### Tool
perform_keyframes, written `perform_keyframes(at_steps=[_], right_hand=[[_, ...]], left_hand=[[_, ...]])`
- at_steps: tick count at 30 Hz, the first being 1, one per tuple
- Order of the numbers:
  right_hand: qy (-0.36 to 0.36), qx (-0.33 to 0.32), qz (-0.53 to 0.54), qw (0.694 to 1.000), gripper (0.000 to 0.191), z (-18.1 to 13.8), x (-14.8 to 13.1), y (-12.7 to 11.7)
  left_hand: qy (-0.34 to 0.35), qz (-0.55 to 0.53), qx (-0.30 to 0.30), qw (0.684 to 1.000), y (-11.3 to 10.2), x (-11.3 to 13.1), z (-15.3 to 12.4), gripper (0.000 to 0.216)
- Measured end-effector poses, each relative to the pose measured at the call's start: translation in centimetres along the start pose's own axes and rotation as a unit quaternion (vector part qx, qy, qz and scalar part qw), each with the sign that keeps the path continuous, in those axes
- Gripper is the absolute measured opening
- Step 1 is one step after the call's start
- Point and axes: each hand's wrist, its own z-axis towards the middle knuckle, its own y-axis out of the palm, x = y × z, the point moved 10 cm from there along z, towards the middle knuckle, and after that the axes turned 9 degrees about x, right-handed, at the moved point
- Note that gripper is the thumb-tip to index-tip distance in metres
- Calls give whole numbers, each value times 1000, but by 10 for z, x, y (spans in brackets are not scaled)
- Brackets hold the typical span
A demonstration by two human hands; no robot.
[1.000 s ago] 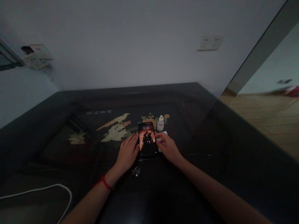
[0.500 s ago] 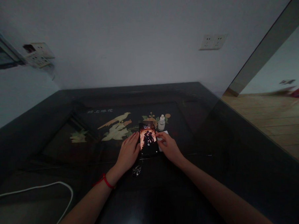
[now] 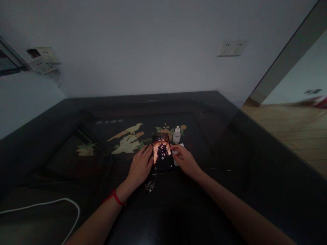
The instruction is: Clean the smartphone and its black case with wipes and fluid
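A smartphone (image 3: pixel 162 153) with a lit lock screen reading 12:12 lies face up on the dark table. My left hand (image 3: pixel 140 166), a red cord on its wrist, rests flat along the phone's left side with fingers stretched out and thumb at the edge. On the opposite side, my right hand (image 3: pixel 186 160) has its fingers bent and closed at the phone's right edge. A white flat item (image 3: pixel 177 164) is partly hidden under that hand. Just behind stands a small white-capped dropper bottle (image 3: pixel 176 135). Below the phone lies a small shiny item (image 3: pixel 150 187), too unclear to name.
The glossy black table (image 3: pixel 219 211) bears a bird-and-flower picture (image 3: pixel 127 144). A white cable (image 3: pixel 48 203) curves across its near left. Behind rises a pale wall with a double socket (image 3: pixel 231 48); more sockets (image 3: pixel 45 59) are at left. Wooden floor (image 3: pixel 290 124) shows at right.
The camera view has shifted very slightly. Both hands and the phone stay in nearly the same place.
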Motion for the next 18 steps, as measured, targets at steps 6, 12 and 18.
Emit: perform_keyframes(at_steps=[6, 12, 18], right_hand=[[-2, -8, -7, 1000, 21, 0, 0, -2], [0, -14, 2, 1000, 21, 2, -3, 1], [6, 9, 11, 1000, 30, 5, -9, -12]], left_hand=[[-3, -6, 0, 1000, 1, -1, 0, 49], [-8, -15, 0, 1000, -1, 0, 1, 49], [-8, -39, 11, 999, -4, 1, 2, 48]])
